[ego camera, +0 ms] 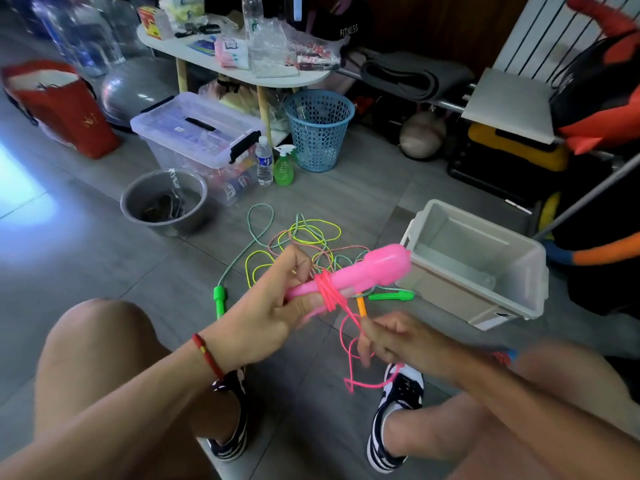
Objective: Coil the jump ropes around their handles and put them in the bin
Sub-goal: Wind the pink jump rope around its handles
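Note:
My left hand point(273, 317) grips the pink jump rope handles point(374, 268) held together above the floor. Several turns of pink rope point(327, 292) are wound around them. My right hand point(391, 337) pinches the loose pink rope just below, and its tail point(356, 382) dangles in loops toward my shoes. On the floor behind lie tangled ropes point(304, 244): a green-white one with green handles point(219, 299), a yellow-green one and a red-white one with an orange handle point(362, 306). The open beige bin point(485, 261) stands to the right, with nothing visible inside.
A grey bucket point(164, 202) sits at the left. A clear lidded box point(197, 133), a water bottle point(264, 161), a green spray bottle point(284, 168) and a blue basket point(318, 129) stand behind. A cluttered white table point(194, 51) is beyond. My knees and shoes frame the foreground.

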Tool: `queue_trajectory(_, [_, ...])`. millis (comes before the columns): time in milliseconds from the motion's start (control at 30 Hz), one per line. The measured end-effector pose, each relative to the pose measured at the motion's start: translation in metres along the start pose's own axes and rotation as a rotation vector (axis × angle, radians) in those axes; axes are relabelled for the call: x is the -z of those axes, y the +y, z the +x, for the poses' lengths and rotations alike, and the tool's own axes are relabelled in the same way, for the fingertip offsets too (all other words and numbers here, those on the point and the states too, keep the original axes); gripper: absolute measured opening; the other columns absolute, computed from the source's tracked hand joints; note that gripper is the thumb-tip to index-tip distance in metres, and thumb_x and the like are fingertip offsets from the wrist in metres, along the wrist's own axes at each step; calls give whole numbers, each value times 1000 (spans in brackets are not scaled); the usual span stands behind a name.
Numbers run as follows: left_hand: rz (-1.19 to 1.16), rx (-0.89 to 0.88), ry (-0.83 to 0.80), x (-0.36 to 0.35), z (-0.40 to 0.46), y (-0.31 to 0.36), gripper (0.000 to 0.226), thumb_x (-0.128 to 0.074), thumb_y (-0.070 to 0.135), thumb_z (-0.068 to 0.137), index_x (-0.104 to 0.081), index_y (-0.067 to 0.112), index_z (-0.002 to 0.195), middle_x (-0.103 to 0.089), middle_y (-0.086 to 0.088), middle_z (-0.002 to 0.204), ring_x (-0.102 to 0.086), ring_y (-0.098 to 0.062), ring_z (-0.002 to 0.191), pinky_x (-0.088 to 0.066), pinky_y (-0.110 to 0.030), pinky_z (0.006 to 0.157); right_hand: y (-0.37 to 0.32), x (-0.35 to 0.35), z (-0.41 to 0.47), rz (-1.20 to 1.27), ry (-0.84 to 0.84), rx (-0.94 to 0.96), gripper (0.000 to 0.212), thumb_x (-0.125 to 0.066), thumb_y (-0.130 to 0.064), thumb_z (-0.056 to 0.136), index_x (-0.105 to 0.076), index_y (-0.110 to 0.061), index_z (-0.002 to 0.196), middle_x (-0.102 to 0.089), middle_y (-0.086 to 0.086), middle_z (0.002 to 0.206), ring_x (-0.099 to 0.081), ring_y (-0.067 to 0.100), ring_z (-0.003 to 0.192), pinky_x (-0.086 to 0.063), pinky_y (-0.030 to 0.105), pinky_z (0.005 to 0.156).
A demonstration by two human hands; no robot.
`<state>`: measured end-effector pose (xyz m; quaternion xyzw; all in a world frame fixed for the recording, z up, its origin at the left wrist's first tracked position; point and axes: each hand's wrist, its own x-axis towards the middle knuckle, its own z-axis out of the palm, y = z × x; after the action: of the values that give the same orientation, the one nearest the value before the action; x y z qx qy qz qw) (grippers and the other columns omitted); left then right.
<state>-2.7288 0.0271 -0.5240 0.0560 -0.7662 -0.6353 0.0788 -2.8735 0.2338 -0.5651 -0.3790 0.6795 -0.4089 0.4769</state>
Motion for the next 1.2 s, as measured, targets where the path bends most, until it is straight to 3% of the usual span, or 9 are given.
queue_trajectory(233, [-14,190,88,2,16,-25,27,-57,11,95,-34,25,93,-54,-17,75,-39,-22,62,-53,-70,68,-8,-34,-3,-276,253,-3,27,-44,-41,105,-61,-24,95,-49,-5,62,-45,5,59,-38,33,64])
queue_trajectory(300, [17,218,111,5,19,-31,25,-55,9,90,-35,22,98,-56,-3,73,-42,-24,68,-55,-71,66,-13,-36,3,-286,331,-56,24,-40,-41,106,-49,-22,94,-52,-1,64,-47,13,61,-37,35,63])
queue_trajectory(400, [111,208,142,7,23,-35,28,-54,-2,96,-35,18,101,-56,11,67,-46,-16,62,-59,-44,54,-16,-37,11,-411,462,-61,24,-42,-32,106,-51,-22,86,-56,-2,75,-53,18,74,-43,36,70])
queue_trajectory(533, [418,35,258,-1,24,-41,33,-59,4,97,-45,15,125,-67,-2,80,-60,-21,63,-48,-18,54,-27,-41,21,-246,562,-68,32,-49,-18,101,-62,-23,72,-58,-11,64,-50,4,63,-40,30,63])
queue_trajectory(667, [697,-164,310,-13,26,-50,44,-69,12,89,-59,17,132,-67,-3,90,-60,-26,75,-39,-24,61,-35,-55,31,135,669,-103,34,-47,-19,101,-68,-14,75,-43,-12,49,-35,6,48,-30,29,56])
queue_trajectory(767, [940,-157,300,-25,25,-51,89,-91,8,63,-46,19,139,-59,1,90,-64,-27,69,-42,-28,56,-46,-52,34,122,799,-78,32,-55,-22,97,-68,-3,74,-35,-5,50,-32,14,52,-34,28,45])
queue_trajectory(933, [1078,-274,253,-39,21,-51,100,-63,7,61,-25,6,154,-56,-8,108,-58,-30,89,-55,-41,76,-48,-55,37,180,968,15,62,-75,-43,88,-38,-10,51,-22,6,52,-22,26,55,-20,34,51])
queue_trajectory(1067, [904,-287,253,-43,16,-53,95,-63,-2,75,-22,14,159,-51,-3,123,-55,-24,100,-50,-32,84,-44,-47,35,311,964,47,35,-78,-35,86,-74,-3,73,-33,3,59,-27,16,59,-25,26,47])
queue_trajectory(1200, [512,-256,313,-44,7,-41,52,-57,26,102,-44,24,152,-59,11,118,-59,-3,96,-52,-23,82,-34,-37,31,195,876,55,34,-78,-39,85,-76,-6,80,-36,2,60,-29,15,60,-26,29,53])
